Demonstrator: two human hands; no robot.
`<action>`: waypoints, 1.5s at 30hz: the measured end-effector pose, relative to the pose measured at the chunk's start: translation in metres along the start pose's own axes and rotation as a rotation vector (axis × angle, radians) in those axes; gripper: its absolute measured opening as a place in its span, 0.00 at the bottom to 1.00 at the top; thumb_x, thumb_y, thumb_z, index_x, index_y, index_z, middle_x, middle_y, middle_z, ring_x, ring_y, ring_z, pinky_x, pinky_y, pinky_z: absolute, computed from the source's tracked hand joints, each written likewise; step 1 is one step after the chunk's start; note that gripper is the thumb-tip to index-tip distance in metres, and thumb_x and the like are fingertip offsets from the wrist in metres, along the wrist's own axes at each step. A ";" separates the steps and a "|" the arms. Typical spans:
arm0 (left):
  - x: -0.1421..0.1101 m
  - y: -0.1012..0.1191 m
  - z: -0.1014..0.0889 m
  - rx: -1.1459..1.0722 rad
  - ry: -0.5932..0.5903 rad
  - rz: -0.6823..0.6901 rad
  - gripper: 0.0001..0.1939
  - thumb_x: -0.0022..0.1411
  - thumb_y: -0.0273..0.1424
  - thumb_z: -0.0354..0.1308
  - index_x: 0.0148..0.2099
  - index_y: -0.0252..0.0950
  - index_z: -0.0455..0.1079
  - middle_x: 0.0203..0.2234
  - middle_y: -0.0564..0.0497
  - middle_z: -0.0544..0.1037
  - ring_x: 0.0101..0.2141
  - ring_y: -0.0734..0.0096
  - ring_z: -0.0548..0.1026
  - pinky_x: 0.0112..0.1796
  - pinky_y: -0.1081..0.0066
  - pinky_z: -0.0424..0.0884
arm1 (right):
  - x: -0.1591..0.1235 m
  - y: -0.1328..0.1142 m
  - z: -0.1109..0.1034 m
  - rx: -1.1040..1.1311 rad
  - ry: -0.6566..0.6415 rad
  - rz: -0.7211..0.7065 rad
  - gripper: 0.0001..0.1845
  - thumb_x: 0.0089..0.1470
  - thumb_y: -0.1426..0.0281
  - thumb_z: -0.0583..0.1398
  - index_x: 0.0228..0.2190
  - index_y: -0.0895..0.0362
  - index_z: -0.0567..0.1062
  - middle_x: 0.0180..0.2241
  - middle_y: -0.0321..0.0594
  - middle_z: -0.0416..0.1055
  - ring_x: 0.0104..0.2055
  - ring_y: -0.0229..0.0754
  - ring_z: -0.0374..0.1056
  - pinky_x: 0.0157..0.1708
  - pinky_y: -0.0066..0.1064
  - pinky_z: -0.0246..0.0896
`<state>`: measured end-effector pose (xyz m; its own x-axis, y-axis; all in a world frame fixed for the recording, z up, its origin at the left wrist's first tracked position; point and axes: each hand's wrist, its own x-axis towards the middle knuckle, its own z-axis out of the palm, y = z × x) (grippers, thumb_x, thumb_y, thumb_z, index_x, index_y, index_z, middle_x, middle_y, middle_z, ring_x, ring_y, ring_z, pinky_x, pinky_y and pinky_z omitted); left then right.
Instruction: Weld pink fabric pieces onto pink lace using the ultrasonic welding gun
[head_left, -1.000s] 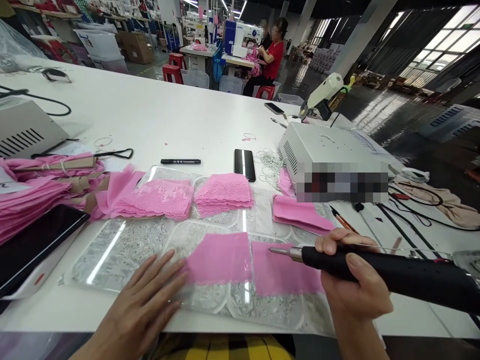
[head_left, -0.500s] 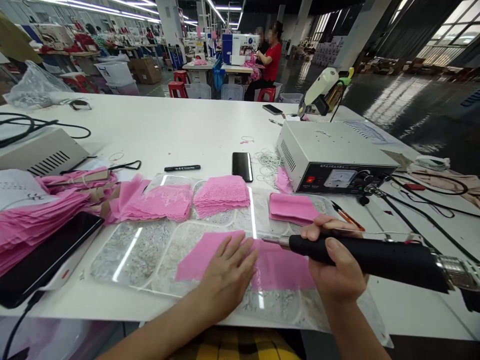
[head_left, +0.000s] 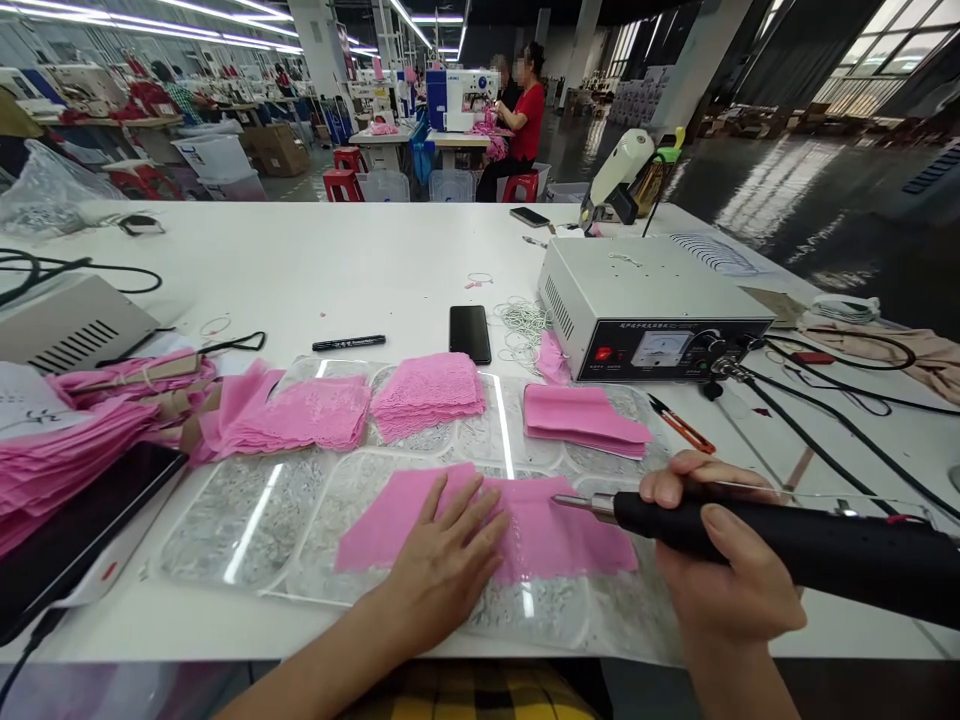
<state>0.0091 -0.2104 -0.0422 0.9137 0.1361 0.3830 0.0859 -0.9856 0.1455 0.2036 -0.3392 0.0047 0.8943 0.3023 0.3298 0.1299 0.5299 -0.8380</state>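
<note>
A flat pink fabric piece (head_left: pixel 382 525) lies on a clear plastic mat (head_left: pixel 232 570). My left hand (head_left: pixel 450 555) rests flat on the fabric, fingers spread. Wrapped round the black handle of an ultrasonic handpiece (head_left: pixel 750 540) is my right hand (head_left: pixel 727 550). Its thin metal tip points left over the fabric's right half; whether it touches the cloth I cannot tell. Behind lie a lace-patterned pink stack (head_left: pixel 427 395), another pink lace stack (head_left: pixel 315 410) and a folded pink stack (head_left: pixel 585 418).
A grey control box (head_left: pixel 660 290) with a lit red switch stands at right, cables running from it. An orange cutter (head_left: pixel 682 425), a phone (head_left: pixel 469 335) and a marker (head_left: pixel 349 343) lie behind the mat. Pink bundles (head_left: pixel 75 440) and a larger black phone (head_left: pixel 82 530) sit at left.
My right hand has drawn the handpiece to the right and slightly down, its tip moving away from my left hand. My left hand stays on the fabric.
</note>
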 end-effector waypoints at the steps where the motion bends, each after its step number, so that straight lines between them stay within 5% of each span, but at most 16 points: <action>1: 0.000 0.000 0.000 -0.002 -0.010 -0.010 0.16 0.70 0.30 0.48 0.57 0.36 0.67 0.56 0.46 0.71 0.60 0.52 0.63 0.59 0.42 0.57 | -0.001 0.000 0.001 0.002 -0.005 -0.003 0.07 0.39 0.72 0.58 0.26 0.57 0.74 0.30 0.38 0.68 0.23 0.35 0.63 0.25 0.36 0.63; 9: -0.004 0.000 0.003 0.000 -0.052 -0.063 0.17 0.69 0.32 0.49 0.58 0.38 0.66 0.58 0.42 0.68 0.61 0.48 0.61 0.57 0.39 0.57 | -0.001 0.000 0.006 0.037 -0.074 -0.005 0.08 0.41 0.73 0.57 0.28 0.57 0.74 0.31 0.38 0.67 0.24 0.35 0.63 0.25 0.35 0.63; 19: -0.007 0.003 -0.003 -0.010 0.036 0.008 0.16 0.68 0.32 0.50 0.56 0.36 0.67 0.56 0.42 0.71 0.61 0.54 0.61 0.61 0.42 0.53 | -0.004 0.007 0.040 0.042 -0.215 -0.013 0.08 0.46 0.71 0.59 0.32 0.56 0.73 0.34 0.39 0.67 0.26 0.36 0.65 0.29 0.37 0.65; 27: -0.008 0.004 0.000 -0.015 -0.012 -0.043 0.18 0.69 0.34 0.49 0.58 0.35 0.65 0.57 0.40 0.69 0.60 0.49 0.63 0.57 0.41 0.59 | -0.007 0.019 0.058 0.033 -0.323 0.019 0.07 0.47 0.70 0.60 0.32 0.55 0.74 0.33 0.37 0.69 0.26 0.36 0.66 0.30 0.35 0.64; 45: -0.007 0.005 -0.003 -0.062 -0.028 -0.075 0.18 0.67 0.35 0.52 0.57 0.36 0.66 0.55 0.41 0.70 0.60 0.49 0.63 0.58 0.42 0.58 | -0.009 0.029 0.063 0.005 -0.295 0.059 0.07 0.45 0.68 0.61 0.31 0.55 0.73 0.32 0.36 0.69 0.25 0.36 0.66 0.31 0.38 0.65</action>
<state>0.0025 -0.2158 -0.0417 0.9166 0.2052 0.3432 0.1300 -0.9646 0.2294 0.1725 -0.2765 0.0053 0.7372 0.5492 0.3935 0.0789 0.5084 -0.8575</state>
